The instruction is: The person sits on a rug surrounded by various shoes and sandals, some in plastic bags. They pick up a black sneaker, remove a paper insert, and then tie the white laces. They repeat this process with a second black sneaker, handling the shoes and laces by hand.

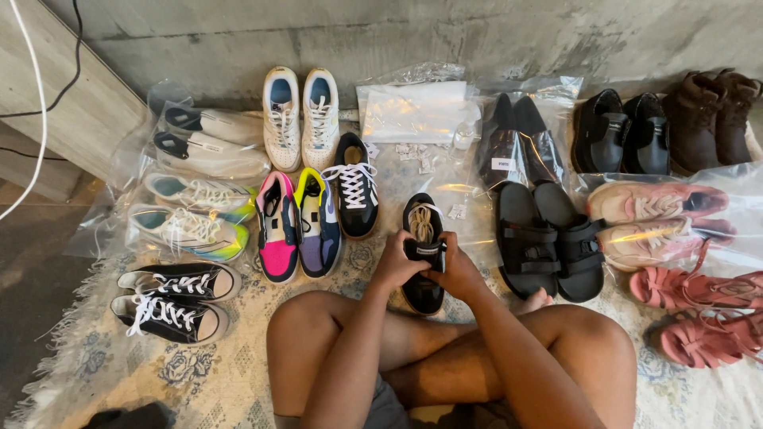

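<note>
Hands meet over a black sneaker on the patterned rug, just ahead of my crossed legs. My left hand curls around the shoe's left side near the tongue, and my right hand closes on its right side, both pinching at the loose pale laces. I judge that I am midway through working the lacing, with the shoe sole-down and toe pointing at me. Its likely mate, a black sneaker with white laces, stands just up and left, beside a pink sneaker and black sandals. A next move would call for a firm hold on the upper while one hand draws lace through.
</note>
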